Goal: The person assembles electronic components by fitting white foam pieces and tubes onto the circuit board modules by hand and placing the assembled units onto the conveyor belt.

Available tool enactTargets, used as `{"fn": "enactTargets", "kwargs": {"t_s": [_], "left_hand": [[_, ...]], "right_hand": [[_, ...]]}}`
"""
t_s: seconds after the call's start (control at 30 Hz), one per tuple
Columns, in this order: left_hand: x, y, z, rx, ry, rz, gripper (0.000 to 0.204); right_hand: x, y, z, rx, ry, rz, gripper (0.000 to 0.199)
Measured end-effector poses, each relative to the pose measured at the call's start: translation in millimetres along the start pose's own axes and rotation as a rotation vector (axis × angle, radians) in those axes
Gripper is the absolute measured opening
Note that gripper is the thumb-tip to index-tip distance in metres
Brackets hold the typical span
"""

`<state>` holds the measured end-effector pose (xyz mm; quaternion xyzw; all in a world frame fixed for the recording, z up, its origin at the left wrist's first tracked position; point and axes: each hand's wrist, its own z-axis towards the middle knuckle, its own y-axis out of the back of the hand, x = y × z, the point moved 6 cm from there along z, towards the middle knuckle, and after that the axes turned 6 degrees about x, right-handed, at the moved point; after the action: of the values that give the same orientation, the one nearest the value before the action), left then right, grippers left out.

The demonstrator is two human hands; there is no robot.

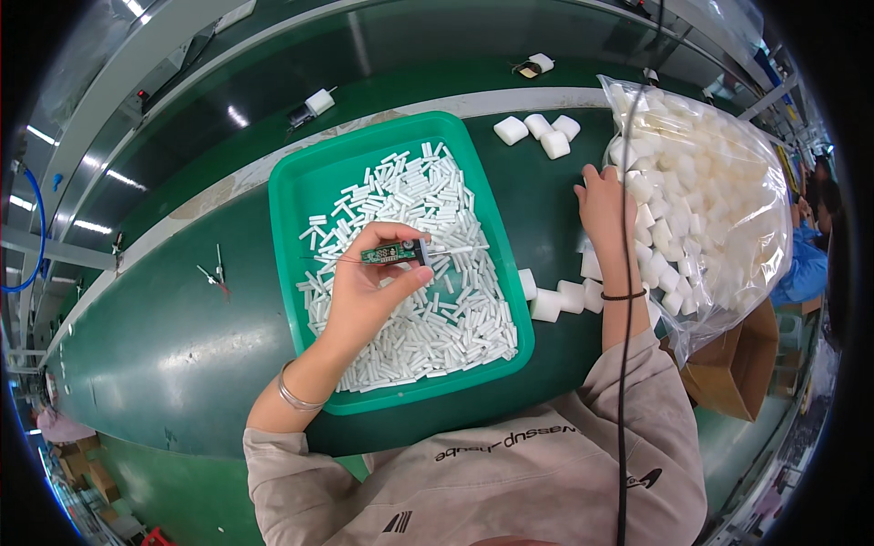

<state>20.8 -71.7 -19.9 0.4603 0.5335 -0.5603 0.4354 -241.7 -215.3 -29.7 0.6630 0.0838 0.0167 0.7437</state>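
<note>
I observed the left hand [369,278] gripping a circuit board [387,254] above the green tray [314,177]; the right hand [605,211] was beside the plastic bag [696,335], its grip indeterminable to me

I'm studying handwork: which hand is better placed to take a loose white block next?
Probably the right hand: it looks empty and is near the loose white blocks, while the left hand holds a circuit board over the green tray.
</note>
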Motion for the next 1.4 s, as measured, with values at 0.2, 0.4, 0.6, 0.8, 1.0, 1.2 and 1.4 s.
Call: {"fn": "enactTargets", "kwargs": {"t_s": [0.2, 0.4, 0.6, 0.8, 1.0, 1.2, 1.4], "left_hand": [[-5.7, 3.5, -4.4, -0.013, -0.011, -0.019, 0.032], [-4.6, 7.0, -5.3, -0.029, -0.052, -0.253, 0.033], [-1.8, 15.2, -7.3, -0.09, -0.107, -0.422, 0.032], [2.7, 13.9, -2.7, -0.073, -0.122, -0.466, 0.033], [-0.7, 12.5, -6.8, -0.055, -0.113, -0.305, 0.038], [-5.8, 0.8, -10.5, 0.019, -0.096, -0.271, 0.033], [-15.6, -5.5, -13.4, 0.074, -0.218, -0.141, 0.03]], "right_hand": [[64.2, 45.2, -39.0, -0.214, 0.433, 0.744, 0.024], [130.3, 26.7, -100.1, 0.91, 0.05, 2.309, 0.04], [173.9, 12.6, -138.9, 1.481, -0.182, 2.706, 0.038], [184.5, 32.1, -162.2, 1.827, 0.29, 2.408, 0.038], [99.6, 63.1, -96.3, 0.299, 0.439, 2.708, 0.042], [46.1, 79.0, -84.4, -0.269, 0.29, 2.165, 0.036], [101.8, 54.4, -109.2, -0.008, 0.44, 1.614, 0.027]]}}
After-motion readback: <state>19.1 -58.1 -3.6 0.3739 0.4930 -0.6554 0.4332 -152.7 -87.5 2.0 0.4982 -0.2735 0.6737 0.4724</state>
